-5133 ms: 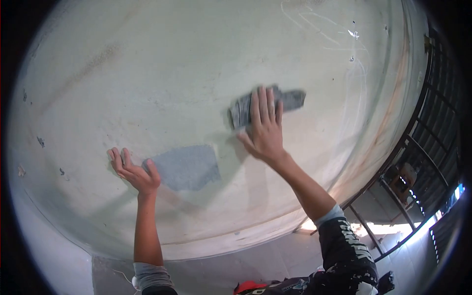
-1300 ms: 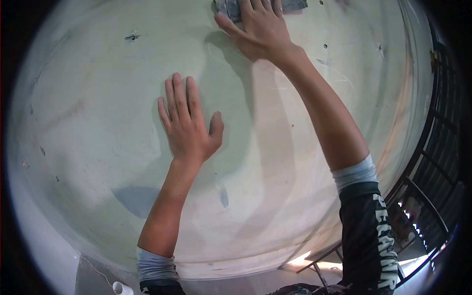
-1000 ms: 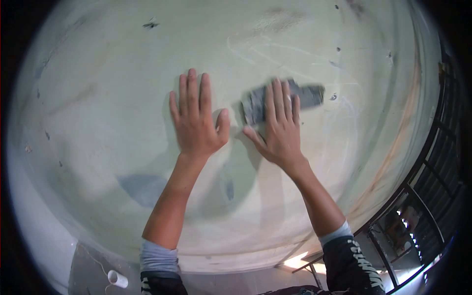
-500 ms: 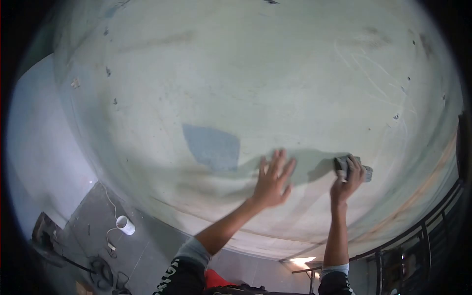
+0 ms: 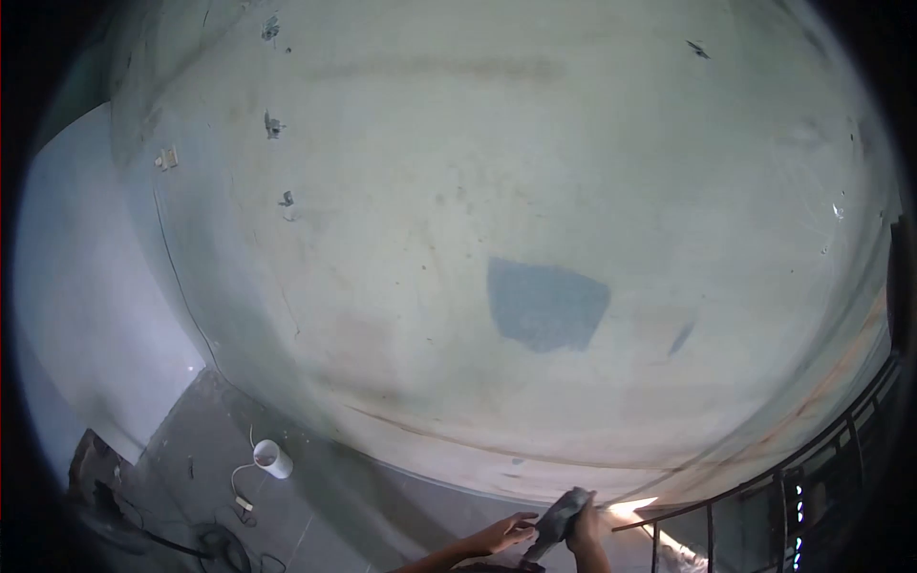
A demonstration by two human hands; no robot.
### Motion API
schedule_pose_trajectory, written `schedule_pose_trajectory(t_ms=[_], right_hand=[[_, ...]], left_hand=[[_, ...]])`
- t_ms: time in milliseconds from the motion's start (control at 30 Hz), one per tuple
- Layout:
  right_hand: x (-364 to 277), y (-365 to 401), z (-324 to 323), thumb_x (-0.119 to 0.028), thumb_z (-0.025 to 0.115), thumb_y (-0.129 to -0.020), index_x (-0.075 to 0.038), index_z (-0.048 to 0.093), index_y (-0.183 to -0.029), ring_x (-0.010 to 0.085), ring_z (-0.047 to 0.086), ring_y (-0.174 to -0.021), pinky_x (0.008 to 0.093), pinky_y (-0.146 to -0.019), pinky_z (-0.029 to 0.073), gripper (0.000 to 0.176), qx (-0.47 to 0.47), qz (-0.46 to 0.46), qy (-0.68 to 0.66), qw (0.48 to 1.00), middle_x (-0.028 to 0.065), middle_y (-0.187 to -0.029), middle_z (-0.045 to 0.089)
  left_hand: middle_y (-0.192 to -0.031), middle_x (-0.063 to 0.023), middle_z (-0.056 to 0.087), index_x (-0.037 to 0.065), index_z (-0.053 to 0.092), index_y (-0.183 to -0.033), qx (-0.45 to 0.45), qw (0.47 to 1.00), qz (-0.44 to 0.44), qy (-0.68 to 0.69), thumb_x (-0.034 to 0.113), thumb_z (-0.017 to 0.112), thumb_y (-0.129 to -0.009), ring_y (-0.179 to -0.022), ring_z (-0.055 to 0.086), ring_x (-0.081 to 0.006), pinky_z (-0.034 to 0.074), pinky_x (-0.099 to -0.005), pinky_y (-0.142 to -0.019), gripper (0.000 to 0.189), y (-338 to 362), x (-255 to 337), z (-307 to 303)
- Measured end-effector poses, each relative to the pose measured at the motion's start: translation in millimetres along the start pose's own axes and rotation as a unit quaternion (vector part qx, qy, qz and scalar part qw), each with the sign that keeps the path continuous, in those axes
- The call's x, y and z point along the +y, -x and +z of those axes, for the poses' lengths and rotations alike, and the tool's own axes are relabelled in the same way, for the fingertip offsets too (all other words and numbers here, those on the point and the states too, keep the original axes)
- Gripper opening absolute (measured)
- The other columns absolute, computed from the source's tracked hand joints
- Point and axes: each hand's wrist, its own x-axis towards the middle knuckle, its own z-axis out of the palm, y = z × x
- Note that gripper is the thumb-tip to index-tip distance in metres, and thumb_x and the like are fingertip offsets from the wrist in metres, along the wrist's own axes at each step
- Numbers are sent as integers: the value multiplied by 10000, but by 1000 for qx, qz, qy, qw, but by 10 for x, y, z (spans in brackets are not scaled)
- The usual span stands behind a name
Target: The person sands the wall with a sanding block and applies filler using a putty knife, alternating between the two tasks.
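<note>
Low in the head view, my right hand (image 5: pixel 586 531) grips a dark grey, limp folded sheet (image 5: pixel 559 520) that looks like sandpaper or cloth. The sheet hangs down and to the left of that hand. My left hand (image 5: pixel 506 533) is just left of the sheet, its fingers loosely stretched towards it and right at its edge. Both hands are below the pale green wall (image 5: pixel 430 191), away from its surface. A blue-grey patch (image 5: pixel 547 304) marks the wall above them.
A white bucket (image 5: pixel 274 459) stands on the grey floor (image 5: pixel 334 520) at left, near a power cord with a white socket (image 5: pixel 245 503). Dark coiled cable (image 5: pixel 222 549) lies lower left. A dark metal railing (image 5: pixel 764 477) runs along the right. A wall socket (image 5: pixel 167 159) has a hanging wire.
Both hands have left the wall and dropped to the bottom of the view. The left has come close to the sheet in the right. The view has turned leftwards.
</note>
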Motion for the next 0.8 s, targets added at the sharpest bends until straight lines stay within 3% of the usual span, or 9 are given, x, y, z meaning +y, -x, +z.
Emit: schedule_pose_trajectory(t_ms=[67,167,233,333,433,567,633,700,800], right_hand=[[107,13,468,-618,234,-1093,-38,597,-1338,264,674,-1032,425,-934,559,727,0,85,134,987,142,-1120,667],[214,-115,939,-597,242,-1101,5,618,-1290,223,676,-918,368,-872,564,734,-46,127,299,945,116,-1021,682],[417,-221,1117,-537,350,-1108,39,626,-1249,162,632,-796,310,-769,538,654,-125,-52,340,931,77,-906,670],[216,10,1323,-430,472,-1101,55,634,-1207,141,613,-818,310,-751,519,522,-163,-44,419,892,72,-895,680],[434,176,1285,-420,638,-1023,62,647,-1159,178,655,-893,335,-812,535,500,-186,-31,466,864,121,-979,719],[918,362,1229,-453,773,-907,62,666,-1142,234,705,-959,382,-859,554,576,-173,5,511,842,161,-1021,741],[858,534,1362,-435,787,-889,58,662,-1156,257,713,-980,399,-879,555,575,-170,-3,524,835,175,-1039,742],[810,656,1446,-352,787,-864,37,639,-1212,303,724,-1005,428,-897,557,543,-172,-3,513,841,204,-1070,739],[765,692,1533,-285,744,-873,39,621,-1221,300,722,-999,431,-881,557,491,-139,-43,565,812,207,-1055,734]], left_hand=[[-1326,-164,591,-28,333,-1527,-19,1000,-4,0,354,611,-1056,-1239,584,-235,490,-388,-1049,667,108,-6,-198],[-1225,-191,609,-100,398,-1342,102,992,-40,-69,396,723,-978,-1156,613,-208,534,-379,-965,696,201,-181,-374],[-1214,-184,613,-91,386,-1349,131,989,-43,-52,379,720,-981,-1129,622,-209,536,-370,-953,683,340,77,-467],[-1181,-173,620,-78,381,-1341,203,975,0,-89,315,705,-992,-1089,629,-207,544,-359,-906,617,593,75,-634],[-1192,-152,612,-32,412,-1351,251,968,-15,14,306,687,-994,-1073,631,-199,552,-378,-869,564,714,-84,-837],[-1229,-130,602,-14,404,-1409,165,982,-71,52,298,580,-1035,-1057,625,-204,547,-365,-844,518,831,-703,-1160],[-1255,-127,594,-26,408,-1428,124,989,-73,43,280,538,-1046,-1042,616,-218,538,-350,-829,506,955,-663,-1192],[-1337,-120,549,10,389,-1491,28,983,-168,67,304,507,-1058,-1145,584,-214,522,-328,-856,537,1030,-444,-1254],[-1321,-101,573,52,358,-1539,9,997,-70,-23,344,482,-1067,-1162,587,-217,506,-319,-903,570,1176,-269,-1246]])
